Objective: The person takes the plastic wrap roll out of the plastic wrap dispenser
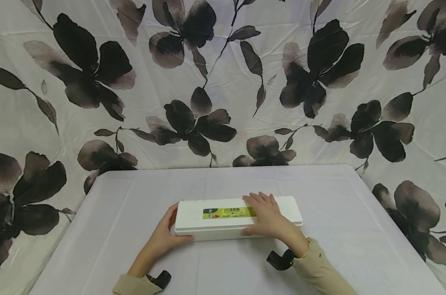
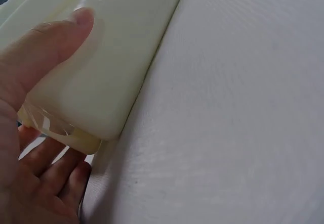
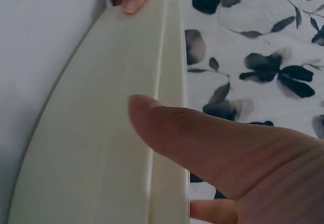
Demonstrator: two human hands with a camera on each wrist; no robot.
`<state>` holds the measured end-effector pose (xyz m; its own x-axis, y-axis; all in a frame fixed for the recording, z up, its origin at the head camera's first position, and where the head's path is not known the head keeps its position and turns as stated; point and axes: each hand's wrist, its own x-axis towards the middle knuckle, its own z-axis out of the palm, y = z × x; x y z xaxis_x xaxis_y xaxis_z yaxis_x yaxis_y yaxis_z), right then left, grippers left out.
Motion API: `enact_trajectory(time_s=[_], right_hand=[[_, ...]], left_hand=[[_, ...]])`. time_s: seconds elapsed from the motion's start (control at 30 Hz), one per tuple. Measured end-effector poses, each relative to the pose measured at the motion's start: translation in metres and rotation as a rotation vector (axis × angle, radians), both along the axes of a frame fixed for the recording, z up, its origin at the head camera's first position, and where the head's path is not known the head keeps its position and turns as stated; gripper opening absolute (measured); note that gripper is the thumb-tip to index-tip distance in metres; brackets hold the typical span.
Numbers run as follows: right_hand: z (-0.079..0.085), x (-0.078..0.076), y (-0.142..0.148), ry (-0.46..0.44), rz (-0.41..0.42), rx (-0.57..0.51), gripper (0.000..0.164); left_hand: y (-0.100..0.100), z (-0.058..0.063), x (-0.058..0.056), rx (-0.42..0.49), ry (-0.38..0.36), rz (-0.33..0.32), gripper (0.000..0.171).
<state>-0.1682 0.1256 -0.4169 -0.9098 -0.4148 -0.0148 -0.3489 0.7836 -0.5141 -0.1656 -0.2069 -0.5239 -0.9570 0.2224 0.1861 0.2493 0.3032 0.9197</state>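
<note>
1. Sleeves of beige cloth sit nearest the head camera, at about 6 o'clock in that view, each with a black strap at the wrist.
2. From them both hands reach forward onto one long white box [image 1: 239, 217] that lies on the table [image 1: 134, 196], a little nearer the person than the table's middle.
3. Its long axis runs from 9 o'clock to 3 o'clock, crosswise to the person; a green and yellow label [image 1: 228, 212] runs along the lid.
4. At the 9 o'clock end, the left hand [image 1: 164, 237] grips the box: the thumb lies along the near side and the fingers curl round the end, as the left wrist view shows, with the thumb [image 2: 55, 42] on the side wall and the fingers [image 2: 55, 176] wrapped under the corner.
5. Toward 3 o'clock, right of the middle, the right hand [image 1: 267, 217] rests on top with its fingers laid nearly straight over the lid and pointing to 12 o'clock, while the thumb [image 3: 202, 143] presses the near side wall; it clasps the box between fingers and thumb.
6. A seam shows along the box in the right wrist view, where the lid meets the body; whether the lid is latched cannot be told.
7. Both hands touch the box, so neither is nearer: the left holds the end, the right the lid.
8. Behind the table, from 9 through 12 to 3 o'clock, hangs a curtain [image 1: 223, 82] of pale cloth printed with dark flowers.
</note>
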Motion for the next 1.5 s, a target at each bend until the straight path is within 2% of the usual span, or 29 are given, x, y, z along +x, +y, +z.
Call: enact_trajectory(time_s=[0.2, 0.37, 0.77, 1.03, 1.2, 1.5], right_hand=[[-0.004, -0.01, -0.019, 0.034, 0.119, 0.024, 0.091], [-0.006, -0.014, -0.027, 0.054, 0.161, 0.071, 0.098], [-0.012, -0.015, -0.032, 0.125, 0.167, 0.175, 0.108], [-0.016, -0.02, -0.031, 0.168, 0.159, 0.156, 0.101], [-0.015, -0.02, -0.03, 0.165, 0.16, 0.132, 0.099], [-0.014, -0.022, -0.036, 0.162, 0.233, 0.134, 0.101]], left_hand=[[0.0, -0.002, 0.002, -0.011, 0.007, 0.017, 0.109], [-0.002, -0.002, 0.003, -0.005, 0.0, 0.014, 0.106], [0.0, -0.005, 0.001, -0.023, 0.029, 0.018, 0.107], [0.0, -0.005, 0.001, -0.028, 0.027, 0.014, 0.107], [0.001, -0.004, 0.001, -0.033, 0.032, 0.012, 0.107], [0.0, -0.005, 0.0, -0.03, 0.017, 0.015, 0.105]])
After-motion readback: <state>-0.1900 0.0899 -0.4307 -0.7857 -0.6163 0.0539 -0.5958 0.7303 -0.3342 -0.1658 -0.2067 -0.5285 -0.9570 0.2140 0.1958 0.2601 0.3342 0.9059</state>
